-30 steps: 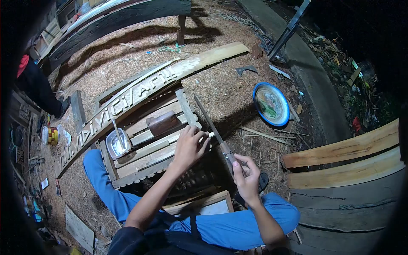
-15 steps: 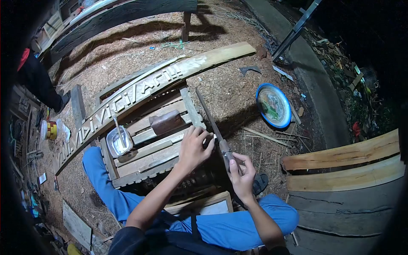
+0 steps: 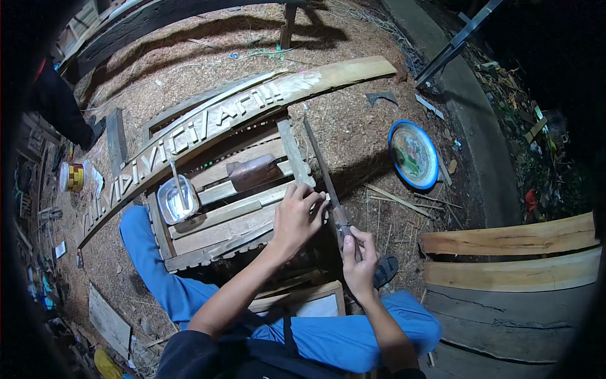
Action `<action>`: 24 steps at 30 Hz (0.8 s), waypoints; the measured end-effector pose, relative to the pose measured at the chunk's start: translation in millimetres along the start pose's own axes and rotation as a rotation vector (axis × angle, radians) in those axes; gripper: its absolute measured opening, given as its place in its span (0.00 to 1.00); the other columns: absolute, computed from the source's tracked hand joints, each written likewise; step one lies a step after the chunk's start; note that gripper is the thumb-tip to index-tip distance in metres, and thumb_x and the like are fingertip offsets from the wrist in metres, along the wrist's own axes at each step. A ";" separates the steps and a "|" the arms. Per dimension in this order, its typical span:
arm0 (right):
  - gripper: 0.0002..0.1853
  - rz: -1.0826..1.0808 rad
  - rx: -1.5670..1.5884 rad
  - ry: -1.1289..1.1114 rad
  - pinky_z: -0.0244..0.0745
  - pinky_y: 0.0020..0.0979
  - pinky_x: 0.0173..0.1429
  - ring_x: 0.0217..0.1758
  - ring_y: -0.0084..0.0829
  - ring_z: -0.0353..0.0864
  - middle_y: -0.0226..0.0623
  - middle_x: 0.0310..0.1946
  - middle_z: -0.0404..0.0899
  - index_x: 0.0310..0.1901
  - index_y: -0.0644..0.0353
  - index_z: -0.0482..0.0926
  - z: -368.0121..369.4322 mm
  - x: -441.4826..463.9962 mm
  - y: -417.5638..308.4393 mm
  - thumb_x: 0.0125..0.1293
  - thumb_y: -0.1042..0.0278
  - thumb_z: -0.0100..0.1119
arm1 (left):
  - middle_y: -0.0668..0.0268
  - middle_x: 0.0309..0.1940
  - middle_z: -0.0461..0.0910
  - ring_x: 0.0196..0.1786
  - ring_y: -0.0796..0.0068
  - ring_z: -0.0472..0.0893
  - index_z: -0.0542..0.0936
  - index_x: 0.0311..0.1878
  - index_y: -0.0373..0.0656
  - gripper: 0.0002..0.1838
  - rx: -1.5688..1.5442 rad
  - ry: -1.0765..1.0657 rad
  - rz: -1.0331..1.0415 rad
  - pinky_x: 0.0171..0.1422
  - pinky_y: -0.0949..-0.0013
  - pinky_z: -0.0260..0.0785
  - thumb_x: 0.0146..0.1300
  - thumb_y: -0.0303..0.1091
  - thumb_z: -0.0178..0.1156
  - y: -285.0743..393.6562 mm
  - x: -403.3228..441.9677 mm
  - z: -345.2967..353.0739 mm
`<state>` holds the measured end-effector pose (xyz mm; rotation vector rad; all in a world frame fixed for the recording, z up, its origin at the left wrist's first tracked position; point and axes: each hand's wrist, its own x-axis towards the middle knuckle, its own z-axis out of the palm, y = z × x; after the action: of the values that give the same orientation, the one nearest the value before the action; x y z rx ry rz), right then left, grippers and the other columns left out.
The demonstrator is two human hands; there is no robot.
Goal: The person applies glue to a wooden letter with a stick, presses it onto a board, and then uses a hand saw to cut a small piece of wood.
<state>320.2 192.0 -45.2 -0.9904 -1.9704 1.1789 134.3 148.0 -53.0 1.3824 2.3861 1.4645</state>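
My right hand (image 3: 360, 262) is closed round the handle of a long knife (image 3: 323, 165); its narrow dark blade points away from me. My left hand (image 3: 295, 218) is beside the blade, at the right edge of a slatted wooden crate (image 3: 287, 145). Its fingers pinch a small pale piece (image 3: 327, 197), mostly hidden, close to the blade. On the slats lie a brown curved block (image 3: 254, 173) and a clear tub (image 3: 177, 201) of whitish stuff with a stick in it. Behind them a long curved board (image 3: 221, 120) carries raised wooden letters.
A blue-rimmed basin (image 3: 413, 155) rests on the shavings-covered ground at right. Wooden planks (image 3: 511, 268) lie at lower right. A yellow-and-red tape roll (image 3: 72, 177) is at left, near another person's dark-clothed leg (image 3: 60, 107). A dark beam (image 3: 170, 28) spans the back.
The view has shifted slightly. My left fingers now hold the small pale piece near the blade, where it shows more plainly; my right hand keeps its hold on the knife.
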 end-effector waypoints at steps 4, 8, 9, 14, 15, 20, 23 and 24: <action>0.12 -0.065 -0.040 -0.031 0.79 0.25 0.40 0.36 0.21 0.82 0.37 0.37 0.84 0.57 0.67 0.77 -2.4 -1.6 12.9 0.80 0.69 0.58 | 0.62 0.37 0.81 0.43 0.57 0.80 0.89 0.38 0.42 0.07 0.019 -0.018 -0.029 0.45 0.56 0.76 0.61 0.34 0.74 2.8 -0.3 1.1; 0.11 -0.184 -0.092 -0.004 0.77 0.24 0.36 0.34 0.18 0.81 0.35 0.36 0.83 0.56 0.68 0.78 -19.8 -32.5 21.0 0.79 0.71 0.59 | 0.62 0.37 0.81 0.44 0.57 0.80 0.89 0.38 0.42 0.07 0.047 -0.014 -0.050 0.46 0.56 0.76 0.61 0.33 0.74 4.8 0.2 2.3; 0.11 -0.184 -0.096 0.002 0.77 0.24 0.36 0.34 0.18 0.81 0.35 0.36 0.83 0.56 0.68 0.78 -25.0 -36.7 18.5 0.79 0.71 0.59 | 0.62 0.38 0.81 0.44 0.57 0.80 0.89 0.38 0.42 0.06 0.049 -0.013 -0.065 0.47 0.56 0.76 0.60 0.33 0.74 5.0 0.4 3.0; 0.11 0.075 0.119 -0.026 0.82 0.26 0.48 0.45 0.22 0.86 0.40 0.43 0.88 0.55 0.69 0.81 -45.0 -38.5 8.2 0.76 0.74 0.62 | 0.62 0.36 0.82 0.41 0.56 0.81 0.89 0.38 0.41 0.08 0.091 0.015 0.047 0.44 0.55 0.76 0.64 0.36 0.73 -0.5 2.0 2.6; 0.11 0.046 0.113 -0.024 0.82 0.25 0.49 0.45 0.22 0.87 0.41 0.45 0.88 0.54 0.70 0.81 -44.0 -42.4 7.9 0.76 0.75 0.62 | 0.62 0.36 0.83 0.41 0.56 0.81 0.88 0.37 0.41 0.09 0.105 0.013 0.049 0.44 0.55 0.76 0.64 0.37 0.73 -0.3 1.7 2.4; 0.14 -0.039 0.244 0.120 0.81 0.25 0.47 0.43 0.24 0.85 0.40 0.47 0.84 0.59 0.70 0.77 -38.0 -35.5 15.0 0.77 0.74 0.61 | 0.62 0.36 0.83 0.40 0.57 0.81 0.88 0.37 0.42 0.08 0.102 0.032 0.034 0.43 0.55 0.76 0.63 0.36 0.73 2.8 1.1 3.0; 0.13 0.070 0.272 0.126 0.81 0.25 0.47 0.44 0.24 0.85 0.41 0.48 0.84 0.58 0.70 0.77 -28.8 -11.5 6.3 0.78 0.73 0.60 | 0.66 0.40 0.82 0.42 0.60 0.81 0.89 0.40 0.46 0.07 0.155 0.006 0.034 0.40 0.56 0.77 0.65 0.37 0.71 0.2 -1.3 5.1; 0.12 0.082 0.251 0.093 0.82 0.26 0.49 0.46 0.24 0.85 0.41 0.48 0.84 0.57 0.70 0.78 -26.1 -7.2 10.6 0.79 0.72 0.59 | 0.66 0.40 0.82 0.42 0.60 0.81 0.89 0.41 0.46 0.07 0.155 0.002 0.031 0.40 0.56 0.77 0.64 0.37 0.71 0.5 -2.0 5.0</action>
<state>348.0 200.5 -45.3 -0.9825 -1.6747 1.3614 137.9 150.2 -56.2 1.4557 2.5391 1.3120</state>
